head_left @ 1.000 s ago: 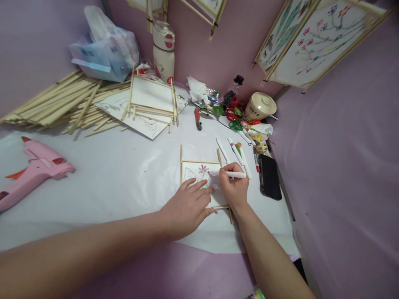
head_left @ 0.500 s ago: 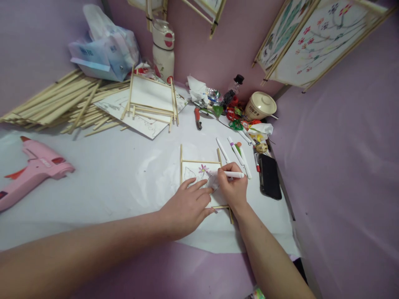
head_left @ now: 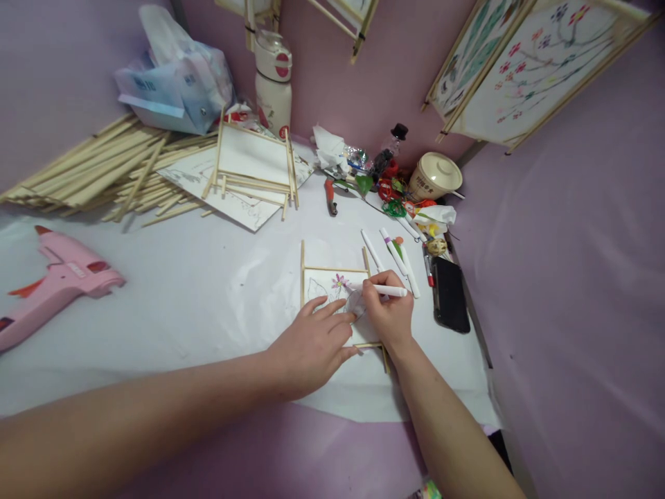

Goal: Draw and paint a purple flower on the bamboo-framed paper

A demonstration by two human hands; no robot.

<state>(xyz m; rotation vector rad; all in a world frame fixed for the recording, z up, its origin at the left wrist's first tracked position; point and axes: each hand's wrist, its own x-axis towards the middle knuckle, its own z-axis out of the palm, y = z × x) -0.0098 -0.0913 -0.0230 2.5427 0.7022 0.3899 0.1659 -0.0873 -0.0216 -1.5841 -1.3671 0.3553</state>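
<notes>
A sheet of white drawing paper [head_left: 326, 276] lies inside a frame of thin wooden sticks [head_left: 335, 269]. On it are a pink flower [head_left: 340, 281] with a yellow centre and dark outlines of leaves. My left hand [head_left: 316, 343] rests flat over the lower left of the sheet, its fingers spread. Pinched in my right hand [head_left: 389, 312] is a white marker [head_left: 391, 290], pointing left, with its tip beside the flower. Both hands cover much of the drawing's lower part. Several white markers [head_left: 393, 252] lie just beyond my right hand.
A pink glue gun [head_left: 73, 270] lies at the left. Behind it are a heap of wooden sticks [head_left: 83, 166], a tissue pack [head_left: 179, 86] and a bottle [head_left: 273, 83]. A black phone [head_left: 451, 294] and a lidded tub [head_left: 435, 175] are on the right; painted panels [head_left: 545, 62] hang above.
Almost nothing differs. Both hands keep their places on the paper, and the marker tip stays by the flower; the view has shifted very slightly.
</notes>
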